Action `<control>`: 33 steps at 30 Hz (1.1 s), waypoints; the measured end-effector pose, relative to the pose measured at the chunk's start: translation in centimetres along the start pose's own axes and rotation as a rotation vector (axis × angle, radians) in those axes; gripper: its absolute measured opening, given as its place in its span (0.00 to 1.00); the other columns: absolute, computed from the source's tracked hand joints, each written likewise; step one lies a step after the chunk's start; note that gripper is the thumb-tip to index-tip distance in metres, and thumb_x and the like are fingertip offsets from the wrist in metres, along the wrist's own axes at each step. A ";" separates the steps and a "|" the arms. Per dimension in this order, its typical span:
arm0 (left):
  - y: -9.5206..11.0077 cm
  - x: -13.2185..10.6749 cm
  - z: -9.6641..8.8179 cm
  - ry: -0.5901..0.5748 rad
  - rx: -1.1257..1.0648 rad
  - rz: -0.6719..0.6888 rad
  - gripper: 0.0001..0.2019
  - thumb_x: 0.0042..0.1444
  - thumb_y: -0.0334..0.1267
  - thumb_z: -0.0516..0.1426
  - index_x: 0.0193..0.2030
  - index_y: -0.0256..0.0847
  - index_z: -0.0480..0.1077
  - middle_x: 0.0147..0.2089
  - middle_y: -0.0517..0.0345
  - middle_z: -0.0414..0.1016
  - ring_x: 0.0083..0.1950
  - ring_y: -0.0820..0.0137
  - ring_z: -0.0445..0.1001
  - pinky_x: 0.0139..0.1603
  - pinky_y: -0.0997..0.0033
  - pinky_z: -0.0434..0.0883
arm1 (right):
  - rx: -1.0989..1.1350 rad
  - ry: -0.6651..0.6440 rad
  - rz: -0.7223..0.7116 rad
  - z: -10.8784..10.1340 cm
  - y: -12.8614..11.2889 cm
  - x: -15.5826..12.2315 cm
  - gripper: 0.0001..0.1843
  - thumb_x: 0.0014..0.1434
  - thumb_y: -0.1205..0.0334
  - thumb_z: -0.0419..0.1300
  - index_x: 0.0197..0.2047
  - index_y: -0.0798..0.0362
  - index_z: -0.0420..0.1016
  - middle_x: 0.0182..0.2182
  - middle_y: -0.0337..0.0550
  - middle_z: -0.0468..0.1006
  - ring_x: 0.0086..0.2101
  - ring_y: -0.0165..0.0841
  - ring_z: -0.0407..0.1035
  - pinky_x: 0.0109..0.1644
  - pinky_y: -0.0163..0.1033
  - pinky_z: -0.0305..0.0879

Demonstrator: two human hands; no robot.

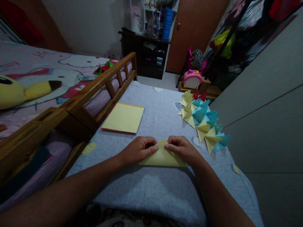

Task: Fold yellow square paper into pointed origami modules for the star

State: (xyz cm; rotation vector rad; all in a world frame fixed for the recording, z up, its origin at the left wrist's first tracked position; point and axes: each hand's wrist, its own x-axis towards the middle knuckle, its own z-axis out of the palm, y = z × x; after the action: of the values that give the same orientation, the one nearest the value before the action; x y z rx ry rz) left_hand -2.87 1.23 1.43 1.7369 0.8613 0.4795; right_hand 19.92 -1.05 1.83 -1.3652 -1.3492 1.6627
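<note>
My left fingers [153, 149] and right fingers [172, 147] pinch the paper [163, 159] near its far tip, over the cloth [146, 186]; I judge it light, fairly stiff, easily creased, best held by edges.

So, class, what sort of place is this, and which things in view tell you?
Most likely a bedroom in a home: there is a cartoon-cat bedsheet, a wooden bed rail and a yellow plush toy.

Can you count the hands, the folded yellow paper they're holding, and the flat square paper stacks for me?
Left hand and right hand: 2
Folded yellow paper: 1
Square paper stack: 1
Total: 4
</note>
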 end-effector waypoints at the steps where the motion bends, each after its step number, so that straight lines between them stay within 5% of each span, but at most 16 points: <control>1: 0.0 0.0 0.0 0.000 0.001 -0.002 0.15 0.63 0.47 0.54 0.36 0.38 0.74 0.28 0.61 0.66 0.29 0.73 0.62 0.29 0.73 0.58 | -0.003 0.000 0.000 0.0 0.0 0.0 0.18 0.49 0.48 0.69 0.27 0.54 0.72 0.20 0.33 0.68 0.22 0.25 0.59 0.24 0.32 0.50; 33: 0.4 0.0 0.1 0.014 0.004 -0.014 0.15 0.62 0.47 0.54 0.33 0.38 0.73 0.28 0.60 0.66 0.29 0.72 0.62 0.29 0.72 0.58 | 0.002 0.023 0.015 0.2 -0.2 -0.1 0.19 0.48 0.46 0.69 0.27 0.54 0.73 0.20 0.33 0.68 0.22 0.25 0.59 0.24 0.32 0.50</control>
State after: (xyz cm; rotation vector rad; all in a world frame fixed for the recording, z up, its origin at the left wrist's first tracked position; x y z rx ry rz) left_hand -2.66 1.06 1.80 1.7323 0.8843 0.4810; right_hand 19.77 -1.19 2.02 -1.3922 -1.3273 1.6531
